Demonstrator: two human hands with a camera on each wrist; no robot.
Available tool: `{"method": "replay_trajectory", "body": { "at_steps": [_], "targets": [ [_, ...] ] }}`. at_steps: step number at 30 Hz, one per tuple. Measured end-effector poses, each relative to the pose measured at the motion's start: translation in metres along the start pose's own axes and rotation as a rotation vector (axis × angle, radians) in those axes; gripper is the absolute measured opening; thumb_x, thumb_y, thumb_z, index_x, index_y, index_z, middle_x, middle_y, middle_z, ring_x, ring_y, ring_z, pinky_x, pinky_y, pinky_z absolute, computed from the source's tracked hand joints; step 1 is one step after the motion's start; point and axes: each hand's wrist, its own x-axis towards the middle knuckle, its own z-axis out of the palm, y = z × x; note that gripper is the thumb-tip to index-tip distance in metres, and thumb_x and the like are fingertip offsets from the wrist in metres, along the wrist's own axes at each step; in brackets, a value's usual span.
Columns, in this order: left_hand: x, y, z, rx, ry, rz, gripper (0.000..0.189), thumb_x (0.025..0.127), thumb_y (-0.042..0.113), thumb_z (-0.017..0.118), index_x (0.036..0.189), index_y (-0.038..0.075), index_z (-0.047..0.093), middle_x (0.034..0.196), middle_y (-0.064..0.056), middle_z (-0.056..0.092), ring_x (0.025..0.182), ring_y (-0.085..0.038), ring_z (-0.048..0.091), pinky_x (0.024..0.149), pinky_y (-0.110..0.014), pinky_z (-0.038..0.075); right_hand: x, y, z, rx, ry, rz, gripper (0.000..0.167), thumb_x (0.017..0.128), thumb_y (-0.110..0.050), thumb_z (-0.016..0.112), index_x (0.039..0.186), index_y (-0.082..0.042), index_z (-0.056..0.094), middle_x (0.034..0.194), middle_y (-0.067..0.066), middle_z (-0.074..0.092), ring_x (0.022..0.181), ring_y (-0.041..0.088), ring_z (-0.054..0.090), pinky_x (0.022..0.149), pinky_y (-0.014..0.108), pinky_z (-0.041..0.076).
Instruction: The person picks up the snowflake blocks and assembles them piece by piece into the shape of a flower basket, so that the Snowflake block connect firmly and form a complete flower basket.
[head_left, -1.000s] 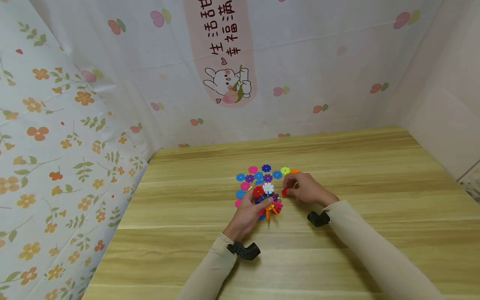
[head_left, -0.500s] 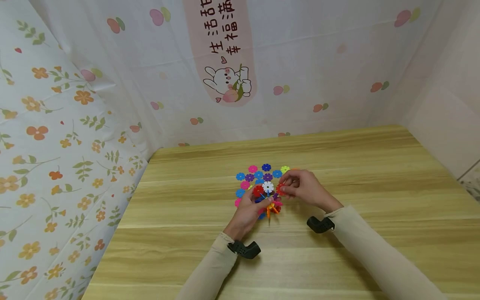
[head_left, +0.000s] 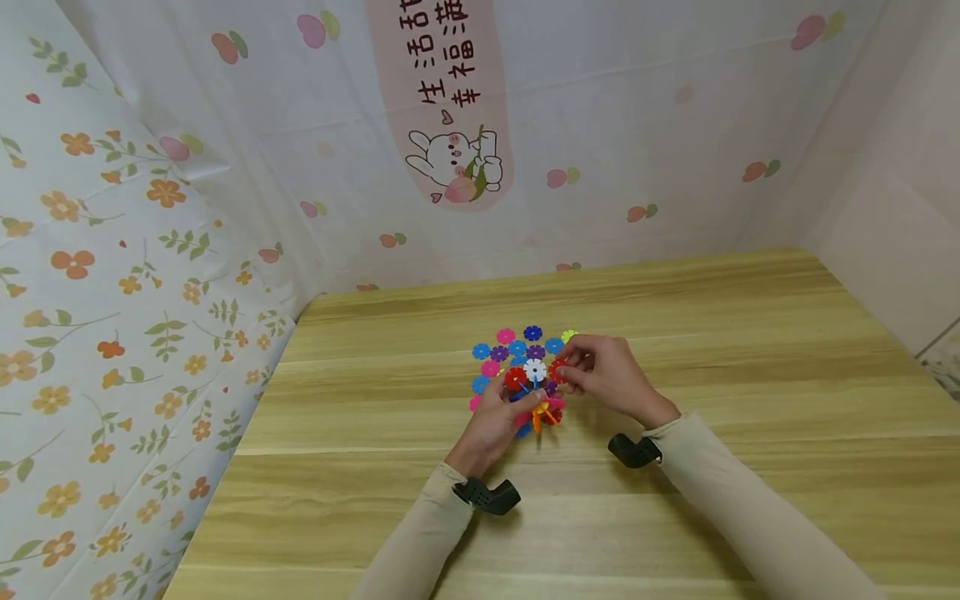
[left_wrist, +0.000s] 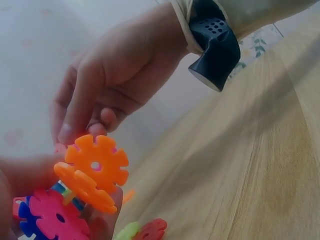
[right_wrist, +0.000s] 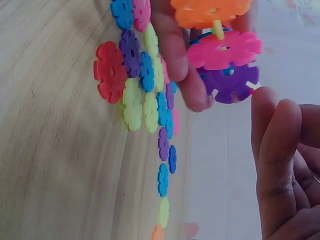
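In the head view my left hand [head_left: 487, 427] grips a cluster of joined flower-shaped plastic discs, thumb across its near side. A white disc [head_left: 535, 369] and a red disc [head_left: 514, 379] stand up at its top, and orange discs [left_wrist: 97, 162] jut out in the left wrist view. The right wrist view shows pink [right_wrist: 225, 50] and purple discs [right_wrist: 220, 90] in the cluster. With thumb and fingertips, my right hand [head_left: 617, 379] pinches another red disc [head_left: 557, 372] right beside the white one. In the right wrist view the fingertips mostly hide that disc.
Loose flower discs in blue [head_left: 481, 352], pink [head_left: 506, 336], purple [right_wrist: 163, 143] and yellow-green [right_wrist: 132, 105] lie on the wooden table [head_left: 360, 500] behind and around the hands. A patterned cloth [head_left: 637, 167] hangs behind the table. Each wrist wears a black camera mount [head_left: 487, 496].
My right hand has lifted the red disc and carried it left, up to the cluster beside the white disc. The left hand keeps its grip in nearly the same place.
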Motion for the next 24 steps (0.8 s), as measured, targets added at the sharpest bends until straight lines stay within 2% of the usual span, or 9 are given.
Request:
{"method": "replay_trajectory", "body": {
  "at_steps": [3, 4, 10, 12, 16, 21, 24],
  "targets": [
    [-0.0009, 0.0008, 0.001, 0.015, -0.004, 0.002, 0.059, 0.088, 0.004, 0.062, 0.138, 0.0, 0.031, 0.125, -0.016, 0.051, 0.113, -0.026, 0.052, 0.093, -0.034, 0.044, -0.0014, 0.0001, 0.0017, -0.017, -0.026, 0.0, 0.005, 0.084, 0.0, 0.066, 0.088, -0.004, 0.065, 0.07, 0.009, 0.062, 0.052, 0.021, 0.06, 0.047, 0.029, 0.051],
    [-0.0012, 0.0008, 0.0012, 0.026, 0.004, 0.002, 0.062, 0.088, 0.004, 0.063, 0.14, 0.001, 0.029, 0.126, -0.015, 0.05, 0.113, -0.026, 0.052, 0.093, -0.034, 0.044, -0.002, 0.0, 0.0024, -0.026, -0.031, -0.003, 0.005, 0.084, -0.001, 0.066, 0.087, -0.004, 0.065, 0.069, 0.01, 0.062, 0.051, 0.021, 0.06, 0.046, 0.028, 0.05],
    [0.0004, 0.0016, 0.0045, 0.14, 0.113, -0.027, 0.083, 0.085, 0.011, 0.068, 0.148, 0.004, 0.014, 0.14, -0.015, 0.033, 0.119, -0.024, 0.046, 0.095, -0.034, 0.042, -0.0037, -0.0006, 0.0058, -0.054, -0.021, -0.029, 0.005, 0.084, -0.003, 0.067, 0.082, -0.003, 0.063, 0.064, 0.01, 0.061, 0.046, 0.018, 0.057, 0.043, 0.028, 0.048],
    [0.0013, 0.0021, 0.0058, 0.17, 0.135, -0.027, 0.082, 0.085, 0.011, 0.069, 0.147, 0.004, 0.017, 0.142, -0.015, 0.03, 0.12, -0.025, 0.044, 0.095, -0.035, 0.042, -0.004, -0.0002, 0.0066, -0.062, -0.019, -0.036, 0.007, 0.084, -0.001, 0.066, 0.08, -0.005, 0.062, 0.063, 0.009, 0.061, 0.045, 0.018, 0.057, 0.042, 0.027, 0.048],
    [0.0032, 0.0015, 0.0072, 0.167, 0.153, -0.006, 0.078, 0.083, 0.008, 0.07, 0.145, 0.003, 0.023, 0.139, -0.013, 0.034, 0.118, -0.026, 0.046, 0.091, -0.033, 0.045, -0.0035, 0.0008, 0.0082, -0.078, -0.028, -0.054, 0.013, 0.084, 0.002, 0.065, 0.077, -0.008, 0.06, 0.064, 0.009, 0.061, 0.046, 0.02, 0.057, 0.042, 0.027, 0.048],
    [0.004, 0.002, 0.0079, 0.125, 0.162, -0.005, 0.079, 0.082, 0.006, 0.071, 0.145, 0.003, 0.024, 0.14, -0.013, 0.03, 0.115, -0.025, 0.046, 0.089, -0.033, 0.047, -0.0009, 0.0037, 0.0078, -0.074, -0.066, -0.075, 0.012, 0.084, 0.001, 0.065, 0.079, -0.008, 0.06, 0.064, 0.009, 0.061, 0.047, 0.02, 0.058, 0.042, 0.027, 0.048],
    [0.005, 0.002, 0.0075, 0.105, 0.138, -0.012, 0.074, 0.083, 0.005, 0.07, 0.143, 0.002, 0.027, 0.136, -0.015, 0.037, 0.111, -0.024, 0.051, 0.087, -0.031, 0.048, 0.0026, 0.0074, 0.0046, -0.068, -0.094, -0.065, 0.008, 0.086, -0.001, 0.064, 0.083, -0.008, 0.062, 0.063, 0.007, 0.06, 0.047, 0.02, 0.058, 0.041, 0.028, 0.047]
  ]
}}
